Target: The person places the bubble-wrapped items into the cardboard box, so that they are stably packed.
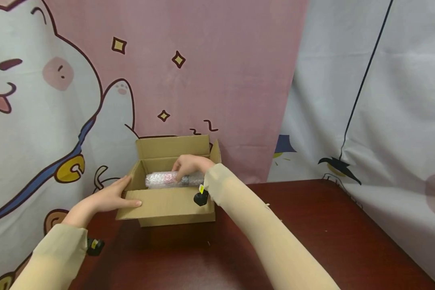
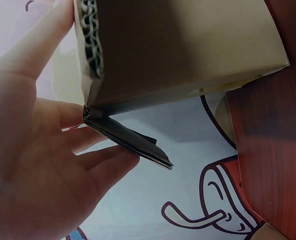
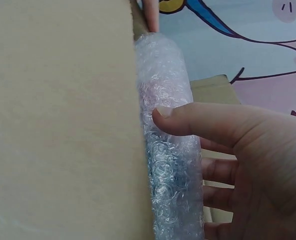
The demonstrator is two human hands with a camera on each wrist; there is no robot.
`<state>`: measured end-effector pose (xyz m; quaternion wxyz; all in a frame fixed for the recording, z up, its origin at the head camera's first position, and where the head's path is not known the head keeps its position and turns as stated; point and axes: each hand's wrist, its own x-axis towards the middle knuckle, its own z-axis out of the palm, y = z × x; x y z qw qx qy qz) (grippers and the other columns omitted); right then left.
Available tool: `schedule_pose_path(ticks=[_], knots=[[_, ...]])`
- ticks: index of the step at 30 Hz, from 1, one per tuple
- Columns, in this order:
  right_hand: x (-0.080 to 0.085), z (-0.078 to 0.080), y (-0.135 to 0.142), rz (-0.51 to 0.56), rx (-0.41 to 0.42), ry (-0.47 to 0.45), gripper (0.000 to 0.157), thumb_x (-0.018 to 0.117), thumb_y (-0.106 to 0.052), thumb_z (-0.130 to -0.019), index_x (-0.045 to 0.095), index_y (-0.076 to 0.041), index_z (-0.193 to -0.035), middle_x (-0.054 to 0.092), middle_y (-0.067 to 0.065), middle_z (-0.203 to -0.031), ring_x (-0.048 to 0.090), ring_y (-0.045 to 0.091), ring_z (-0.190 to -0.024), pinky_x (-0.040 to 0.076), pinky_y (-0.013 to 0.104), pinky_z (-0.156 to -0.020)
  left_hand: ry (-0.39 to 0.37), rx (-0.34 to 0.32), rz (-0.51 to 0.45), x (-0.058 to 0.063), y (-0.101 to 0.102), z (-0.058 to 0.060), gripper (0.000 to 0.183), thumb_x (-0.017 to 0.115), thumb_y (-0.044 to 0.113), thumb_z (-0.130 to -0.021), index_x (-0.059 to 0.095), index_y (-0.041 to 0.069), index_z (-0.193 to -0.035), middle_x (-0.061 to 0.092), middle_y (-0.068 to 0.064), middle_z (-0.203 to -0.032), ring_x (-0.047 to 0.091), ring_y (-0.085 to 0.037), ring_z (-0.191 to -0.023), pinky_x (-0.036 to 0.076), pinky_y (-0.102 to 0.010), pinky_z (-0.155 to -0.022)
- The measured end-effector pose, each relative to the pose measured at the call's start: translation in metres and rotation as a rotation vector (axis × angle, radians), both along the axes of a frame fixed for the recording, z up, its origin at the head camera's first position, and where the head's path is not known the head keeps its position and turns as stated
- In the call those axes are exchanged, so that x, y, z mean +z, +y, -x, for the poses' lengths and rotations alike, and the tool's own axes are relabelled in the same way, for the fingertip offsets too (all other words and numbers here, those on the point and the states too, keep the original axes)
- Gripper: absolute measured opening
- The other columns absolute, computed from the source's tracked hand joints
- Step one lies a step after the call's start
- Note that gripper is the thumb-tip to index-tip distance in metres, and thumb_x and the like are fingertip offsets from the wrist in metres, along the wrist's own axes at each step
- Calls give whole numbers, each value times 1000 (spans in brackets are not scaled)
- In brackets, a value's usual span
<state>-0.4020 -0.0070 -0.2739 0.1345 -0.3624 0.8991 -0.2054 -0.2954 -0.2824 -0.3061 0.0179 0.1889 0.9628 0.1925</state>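
Observation:
An open cardboard box [image 1: 175,203] stands on the table with its flaps folded outward. Inside lies a long cylindrical package in clear bubble wrap [image 1: 159,179], with pinkish and dark contents showing faintly through. My right hand [image 1: 191,164] reaches in from above and grips this package, thumb on the near side and fingers round the far side in the right wrist view. At the box's left corner my left hand [image 1: 106,198] holds the cardboard, its thumb along the front flap and its fingers [image 2: 110,162] against the outside of the folded side flap [image 2: 133,140].
The dark red wooden table [image 1: 311,225] stretches to the right and in front of the box. Behind it hangs a printed cloth [image 1: 217,80] with a cartoon cat. A small wrist camera [image 1: 201,198] sits on the right sleeve, another [image 1: 95,246] on the left.

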Motion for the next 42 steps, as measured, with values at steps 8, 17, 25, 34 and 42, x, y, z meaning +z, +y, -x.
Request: schedule_pose_path(ticks=[8,17,25,34,42], knots=[[-10,-2,-3,-36,-8,-5,39,75,-21,-84,68,-9,-121,64,1,-121,56,16,-114,45,27,-93,8,5,12,-2,-1,0,110,72,51,-82,14,-14,-149,13,-40,-150,17,-57,-135,23,-69,-102],[-17,0,-2,-60,-11,-11,35,72,-19,-87,69,-10,-120,66,0,-118,58,14,-110,46,27,-92,11,6,14,-2,-1,0,110,73,51,-82,14,-15,-148,14,-40,-150,17,-57,-135,23,-69,-102],[-23,2,-1,-92,5,-7,37,67,-16,-90,66,-8,-126,62,4,-127,55,17,-119,44,27,-96,3,16,8,-2,-1,1,111,73,51,-81,14,-14,-149,13,-40,-150,16,-56,-136,22,-68,-103],[-19,-1,2,-32,13,-58,41,69,-20,-90,64,-5,-128,60,7,-131,55,19,-118,47,28,-92,-2,14,8,0,1,0,110,73,50,-82,14,-15,-148,13,-40,-150,16,-56,-136,22,-69,-103],[-8,-2,8,36,39,-74,42,69,-18,-90,62,-3,-129,63,7,-127,59,17,-112,47,26,-91,-2,14,13,0,1,1,110,73,51,-82,14,-15,-148,13,-40,-150,16,-56,-136,21,-69,-103]])
